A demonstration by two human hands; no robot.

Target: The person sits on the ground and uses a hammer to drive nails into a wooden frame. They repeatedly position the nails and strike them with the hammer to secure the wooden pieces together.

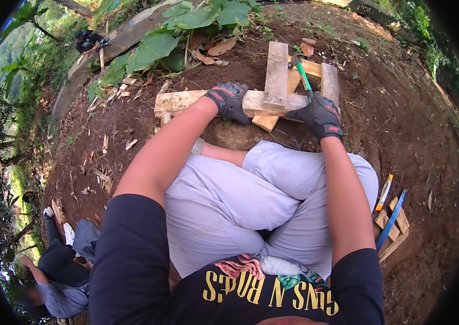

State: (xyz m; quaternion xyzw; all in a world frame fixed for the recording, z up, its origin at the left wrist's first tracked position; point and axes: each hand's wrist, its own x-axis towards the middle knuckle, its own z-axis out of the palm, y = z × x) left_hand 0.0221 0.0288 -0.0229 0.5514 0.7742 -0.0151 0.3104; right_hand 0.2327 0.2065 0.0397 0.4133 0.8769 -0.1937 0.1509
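Note:
My left hand, in a black and red work glove, is closed over a thick light-coloured wooden beam lying crosswise before my folded legs. My right hand, gloved alike, grips the lower part of a hammer. The hammer's handle is green and black, and its head points away from me. Flat boards are joined to the beam's right part: a greyish board stands away from me, and a shorter board is beside the hammer. A wood block shows under the beam.
Offcuts with a blue curved strip and a yellow slim item lie right of my knee. Wood chips litter the brown soil. Large-leaved plants grow ahead. One person sits at lower left; another is farther off.

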